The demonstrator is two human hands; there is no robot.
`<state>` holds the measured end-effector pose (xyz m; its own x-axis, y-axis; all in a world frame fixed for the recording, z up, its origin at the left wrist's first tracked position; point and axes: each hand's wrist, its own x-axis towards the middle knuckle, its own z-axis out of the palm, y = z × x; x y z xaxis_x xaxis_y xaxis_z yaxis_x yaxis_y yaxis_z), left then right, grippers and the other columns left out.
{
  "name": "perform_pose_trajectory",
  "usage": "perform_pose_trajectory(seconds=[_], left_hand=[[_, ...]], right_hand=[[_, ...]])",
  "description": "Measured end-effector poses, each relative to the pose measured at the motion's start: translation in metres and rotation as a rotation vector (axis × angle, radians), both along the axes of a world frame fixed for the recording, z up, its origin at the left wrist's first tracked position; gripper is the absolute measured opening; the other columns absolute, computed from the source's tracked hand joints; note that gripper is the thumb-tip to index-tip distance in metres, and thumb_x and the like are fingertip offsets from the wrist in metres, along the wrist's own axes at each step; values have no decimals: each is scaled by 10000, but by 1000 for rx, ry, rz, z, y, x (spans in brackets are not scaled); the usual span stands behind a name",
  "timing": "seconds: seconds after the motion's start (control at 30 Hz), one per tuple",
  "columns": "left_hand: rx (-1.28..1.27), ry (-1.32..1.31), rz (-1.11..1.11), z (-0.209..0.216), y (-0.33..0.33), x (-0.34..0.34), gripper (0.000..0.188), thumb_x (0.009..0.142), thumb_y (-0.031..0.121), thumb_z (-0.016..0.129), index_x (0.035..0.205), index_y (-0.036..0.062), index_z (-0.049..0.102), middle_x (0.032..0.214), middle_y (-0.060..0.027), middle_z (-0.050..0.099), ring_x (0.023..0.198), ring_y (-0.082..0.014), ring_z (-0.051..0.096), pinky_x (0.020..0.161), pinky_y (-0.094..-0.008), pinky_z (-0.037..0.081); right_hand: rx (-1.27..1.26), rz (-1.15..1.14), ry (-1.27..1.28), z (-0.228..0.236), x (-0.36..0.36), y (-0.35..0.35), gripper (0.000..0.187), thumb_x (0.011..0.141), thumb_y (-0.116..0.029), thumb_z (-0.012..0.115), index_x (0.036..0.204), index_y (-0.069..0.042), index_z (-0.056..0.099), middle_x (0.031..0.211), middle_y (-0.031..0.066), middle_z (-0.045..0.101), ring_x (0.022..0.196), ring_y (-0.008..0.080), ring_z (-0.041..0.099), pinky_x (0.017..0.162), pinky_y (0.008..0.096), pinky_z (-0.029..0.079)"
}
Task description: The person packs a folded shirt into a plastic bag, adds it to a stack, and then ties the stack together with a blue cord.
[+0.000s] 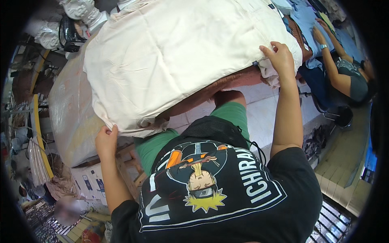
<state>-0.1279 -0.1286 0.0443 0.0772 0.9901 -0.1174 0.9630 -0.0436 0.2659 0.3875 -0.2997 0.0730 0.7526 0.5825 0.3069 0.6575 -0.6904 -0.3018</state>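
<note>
A large cream garment (174, 52) lies spread before me, lightly creased, with a small dark tag at its near edge. Its near left corner is pinched between the thumb and fingers of my left hand (106, 141). Toward the right end, my right hand (280, 60) rests on the garment, its thumb and forefinger apart. Bunched cream fabric hangs below that hand. Reddish-brown cloth (239, 78) shows under the near edge of the garment.
A plastic-wrapped bulky surface (69, 109) extends at the left. White wrapped bundles (81, 12) and a black bag (69, 34) lie at the far left. At the right, another person (344, 77) handles blue cloth (306, 24). A yellow-edged frame (39, 137) stands at the left.
</note>
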Motion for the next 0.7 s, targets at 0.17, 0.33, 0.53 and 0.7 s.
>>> perform_pose_trajectory(seconds=[0.17, 0.33, 0.53, 0.7], left_hand=[[-48, -298, 67, -10, -3, -18, 330, 826, 325, 556, 793, -1, 591, 706, -88, 611, 717, -211, 616, 674, -339, 458], [-93, -1512, 502, -26, 4, -31, 293, 900, 229, 474, 1101, 21, 518, 1141, -129, 540, 1031, -190, 537, 890, -284, 409], [107, -1341, 326, 5, 7, -34, 334, 888, 195, 519, 1126, -39, 507, 1108, -133, 561, 992, -202, 548, 869, -309, 419], [-121, -942, 300, -14, -5, -63, 384, 840, 234, 608, 1098, -38, 526, 994, -121, 603, 888, -195, 582, 776, -321, 457]], right_hand=[[47, 66, 97, -8, 0, 4, 465, 716, -398, 672, 943, 6, 643, 817, 186, 640, 770, 314, 625, 699, 380, 483], [362, 132, 667, 4, 2, -2, 272, 795, -275, 664, 814, -7, 627, 624, 16, 571, 444, 67, 477, 432, 215, 373], [484, 164, 798, 38, -25, -44, 236, 813, -254, 659, 811, -27, 597, 563, -22, 527, 421, 38, 460, 389, 170, 325], [330, 130, 818, 28, -32, -66, 179, 820, -197, 649, 812, -28, 588, 557, -8, 544, 412, 45, 481, 386, 169, 366]])
